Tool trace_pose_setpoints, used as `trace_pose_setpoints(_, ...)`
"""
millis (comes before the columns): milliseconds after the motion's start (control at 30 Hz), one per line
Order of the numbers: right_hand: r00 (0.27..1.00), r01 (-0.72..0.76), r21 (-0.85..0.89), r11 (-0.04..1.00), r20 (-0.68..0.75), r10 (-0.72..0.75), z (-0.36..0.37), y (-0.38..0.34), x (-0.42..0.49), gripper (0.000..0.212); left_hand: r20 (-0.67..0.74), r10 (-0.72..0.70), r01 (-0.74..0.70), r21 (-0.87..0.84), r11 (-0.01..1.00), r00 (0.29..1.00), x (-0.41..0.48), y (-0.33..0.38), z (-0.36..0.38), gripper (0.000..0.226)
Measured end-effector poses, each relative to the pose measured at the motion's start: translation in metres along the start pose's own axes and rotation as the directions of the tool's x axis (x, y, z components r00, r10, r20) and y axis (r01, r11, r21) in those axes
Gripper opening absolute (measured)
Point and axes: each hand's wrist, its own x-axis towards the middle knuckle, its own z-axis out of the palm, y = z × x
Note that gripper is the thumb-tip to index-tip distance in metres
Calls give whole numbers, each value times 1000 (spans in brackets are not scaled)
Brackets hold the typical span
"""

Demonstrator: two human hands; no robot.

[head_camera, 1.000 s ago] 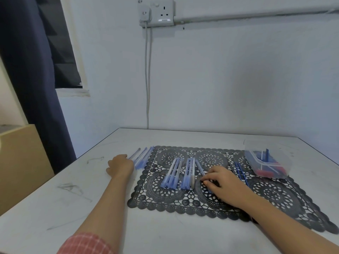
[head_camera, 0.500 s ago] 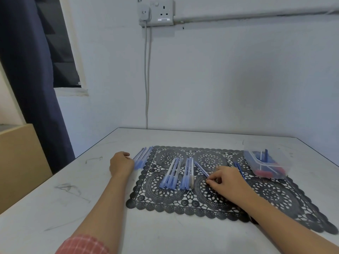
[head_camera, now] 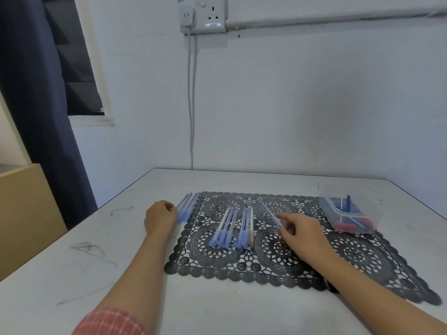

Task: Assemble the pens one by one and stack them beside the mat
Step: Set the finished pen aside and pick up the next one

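A black lace mat (head_camera: 285,259) lies on the white table. Two bunches of blue and white pen parts (head_camera: 223,228) (head_camera: 245,228) lie on its left half. A stack of pens (head_camera: 187,209) sits just off the mat's left edge. My left hand (head_camera: 160,217) rests curled beside that stack, its fingertips at the pens' near ends. My right hand (head_camera: 302,232) pinches a clear blue pen barrel (head_camera: 269,212) lifted a little above the mat and pointing away to the left.
A clear plastic box (head_camera: 348,211) with blue and red pen parts stands on the mat's far right corner. A few blue parts (head_camera: 309,214) lie just behind my right hand. A wooden cabinet (head_camera: 26,213) and a dark curtain (head_camera: 41,105) stand left of the table.
My right hand has taken up a pen barrel from the mat and raised it. My left hand has stayed by the stack, shifting slightly.
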Motion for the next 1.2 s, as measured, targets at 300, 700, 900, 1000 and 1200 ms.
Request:
trace_pose_setpoints(300, 989, 44, 238, 970, -148, -8, -4, -6, -3, 75, -60, 90, -88, 31, 996, 994, -2, 12, -3, 24)
trace_pose_setpoints(700, 969, 146, 530, 835, -246, -14, -5, -13, -6, 89, 131, 756, -744, -133, 655, 642, -84, 81, 13, 22)
trace_pose_setpoints(900, 964, 176, 700, 692, -263, 21, -6, -18, -9, 39, 227, 844, -829, -184, 528, 487, -99, 88, 15, 41)
trace_pose_setpoints(1000, 973, 160, 746, 647, -228, 22, -6, -18, -9, 29, 202, 879, -863, -189, 468, 433, -99, 88, 18, 30)
trace_pose_setpoints(1200, 991, 117, 812, 571, -130, -18, -1, -16, -7, 15, 184, 883, -870, -177, 461, 431, -100, 89, 21, 24)
